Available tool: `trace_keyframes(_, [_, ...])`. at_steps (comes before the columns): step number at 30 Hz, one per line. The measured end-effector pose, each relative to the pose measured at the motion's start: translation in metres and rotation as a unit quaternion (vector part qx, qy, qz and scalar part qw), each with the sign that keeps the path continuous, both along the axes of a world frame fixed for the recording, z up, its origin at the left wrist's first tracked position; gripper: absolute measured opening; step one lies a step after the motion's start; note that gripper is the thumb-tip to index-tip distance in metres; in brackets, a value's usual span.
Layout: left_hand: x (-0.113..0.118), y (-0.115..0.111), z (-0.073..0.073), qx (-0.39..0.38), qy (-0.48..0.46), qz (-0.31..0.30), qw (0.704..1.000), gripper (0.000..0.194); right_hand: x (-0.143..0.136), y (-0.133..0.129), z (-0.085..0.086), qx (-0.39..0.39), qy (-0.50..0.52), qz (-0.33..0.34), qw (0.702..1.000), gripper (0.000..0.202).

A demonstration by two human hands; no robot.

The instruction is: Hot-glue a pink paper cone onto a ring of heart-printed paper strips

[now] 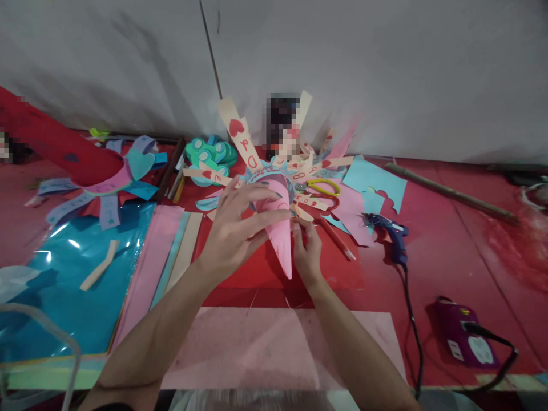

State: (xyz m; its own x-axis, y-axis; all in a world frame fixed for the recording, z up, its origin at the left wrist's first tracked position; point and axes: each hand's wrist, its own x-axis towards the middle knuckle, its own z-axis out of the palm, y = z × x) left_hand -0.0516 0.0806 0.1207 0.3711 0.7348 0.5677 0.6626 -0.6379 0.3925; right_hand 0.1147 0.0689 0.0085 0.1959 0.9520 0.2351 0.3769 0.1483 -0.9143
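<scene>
A pink paper cone points toward me over the table, its wide end ringed by a light blue paper band. Cream paper strips with red letters and hearts fan out around that band. My left hand is wrapped over the cone from the left, fingers across its upper side. On the right of it, my right hand has thumb and fingers pinched at the ring's lower right edge, by a cream strip; its fingertips are partly hidden. Yellow-handled scissors lie just beyond the right hand.
A blue glue gun lies at right, its cord running to a purple power box. Red paper craft with blue strips lies at left, near a blue plastic-covered stack. Pink paper covers the front; a stick lies behind.
</scene>
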Motion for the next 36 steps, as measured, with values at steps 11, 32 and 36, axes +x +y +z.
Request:
trace_keyframes(11, [-0.006,0.001,0.003,-0.011,-0.107,0.08,0.991,0.022,0.001,0.001,-0.003,0.019,-0.003,0.0,1.0,0.02])
trace_keyframes(32, [-0.002,0.02,-0.023,-0.181,-0.046,0.166,0.968,0.028,0.003,-0.002,0.0,-0.087,0.031,-0.016,0.996,0.031])
trace_keyframes(36, [-0.005,0.021,-0.026,-0.21,-0.058,0.1,0.971,0.036,0.004,0.0,-0.002,-0.122,0.044,0.011,0.991,0.032])
